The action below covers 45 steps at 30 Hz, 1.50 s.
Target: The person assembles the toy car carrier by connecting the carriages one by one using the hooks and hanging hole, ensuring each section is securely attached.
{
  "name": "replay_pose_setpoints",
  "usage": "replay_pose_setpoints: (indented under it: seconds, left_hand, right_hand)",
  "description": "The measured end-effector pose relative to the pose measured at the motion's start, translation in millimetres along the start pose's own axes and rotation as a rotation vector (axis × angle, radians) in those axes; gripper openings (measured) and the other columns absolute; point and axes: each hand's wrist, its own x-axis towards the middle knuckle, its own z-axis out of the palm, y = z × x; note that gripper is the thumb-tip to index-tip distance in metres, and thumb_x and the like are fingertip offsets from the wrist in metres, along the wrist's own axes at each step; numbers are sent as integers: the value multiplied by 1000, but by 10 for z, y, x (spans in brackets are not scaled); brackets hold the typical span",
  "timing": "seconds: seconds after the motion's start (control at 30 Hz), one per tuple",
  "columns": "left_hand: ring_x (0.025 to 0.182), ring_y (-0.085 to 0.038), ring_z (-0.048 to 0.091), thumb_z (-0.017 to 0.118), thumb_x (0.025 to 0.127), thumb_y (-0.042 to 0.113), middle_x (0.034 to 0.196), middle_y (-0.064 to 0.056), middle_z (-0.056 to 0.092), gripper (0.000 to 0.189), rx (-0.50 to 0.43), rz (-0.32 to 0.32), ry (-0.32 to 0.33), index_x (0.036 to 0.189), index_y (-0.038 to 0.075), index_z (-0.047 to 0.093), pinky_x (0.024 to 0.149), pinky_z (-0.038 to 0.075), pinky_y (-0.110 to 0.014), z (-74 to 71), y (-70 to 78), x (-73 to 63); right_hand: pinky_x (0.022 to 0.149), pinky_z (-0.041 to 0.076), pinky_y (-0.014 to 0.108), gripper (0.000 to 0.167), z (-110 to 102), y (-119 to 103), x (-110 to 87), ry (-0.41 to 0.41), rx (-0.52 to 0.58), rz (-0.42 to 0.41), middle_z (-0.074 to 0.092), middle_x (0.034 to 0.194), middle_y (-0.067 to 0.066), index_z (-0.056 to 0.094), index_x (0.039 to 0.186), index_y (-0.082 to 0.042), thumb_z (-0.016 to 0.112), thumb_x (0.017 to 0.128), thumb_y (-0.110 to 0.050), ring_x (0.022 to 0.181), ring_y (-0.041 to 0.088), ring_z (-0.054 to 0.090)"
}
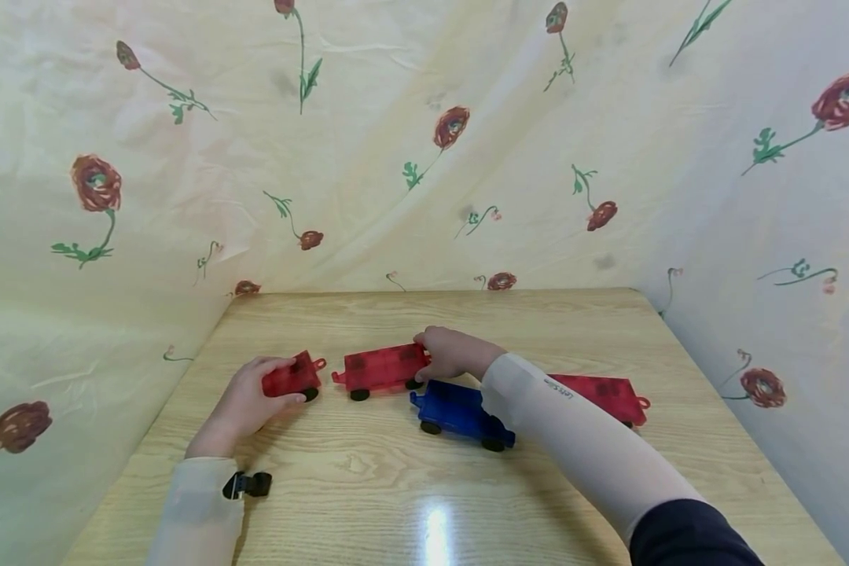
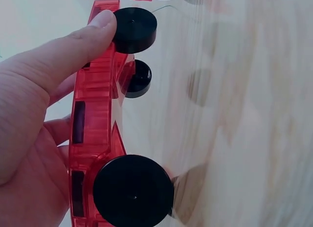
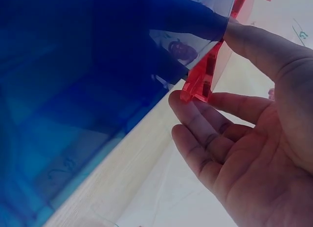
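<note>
My left hand [image 1: 244, 405] grips a translucent red toy train car [image 1: 290, 377] from its left side. In the left wrist view the thumb presses beside a black wheel [image 2: 136, 29], and the other fingers lie behind the red body. To the right stands a longer red wagon [image 1: 382, 368], its hook towards the first car's loop with a gap between them. My right hand [image 1: 456, 352] pinches this wagon's right end between thumb and fingers. Just below that hand sits a blue toy car [image 1: 453, 407], which fills much of the right wrist view.
Another red wagon [image 1: 608, 395] stands at the right, partly hidden behind my right forearm. All of it is on a wood-grain table [image 1: 354, 503]. A flower-printed cloth [image 1: 368, 157] hangs along the table's back and sides.
</note>
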Motion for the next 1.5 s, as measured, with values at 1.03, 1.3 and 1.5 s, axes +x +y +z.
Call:
replay_pose_setpoints:
  seconds: [1.03,1.3,1.5]
  left_hand:
    - [137,-43,47,92,82,35,144,-12,56,71,34,49,-37,145,15,65,111,40,-64,99,167,-17]
    - [137,-44,46,92,82,34,146,-14,55,72,32,49,-45,145,14,64,111,40,-65,85,179,-15]
    - [137,-43,47,92,82,32,145,-13,56,71,33,41,-48,145,14,64,111,41,-64,76,170,-17]
  right_hand:
    - [92,55,35,68,32,-30,1,10,6,-1,66,114,4,58,145,-4,82,93,-39,95,19,61]
    - [95,55,36,71,17,-44,-12,11,-11,2,65,118,6,55,149,-4,81,94,-39,96,19,60]
    - [96,54,36,71,11,-55,-22,4,-10,12,65,120,6,54,150,-4,81,94,-39,98,19,60]
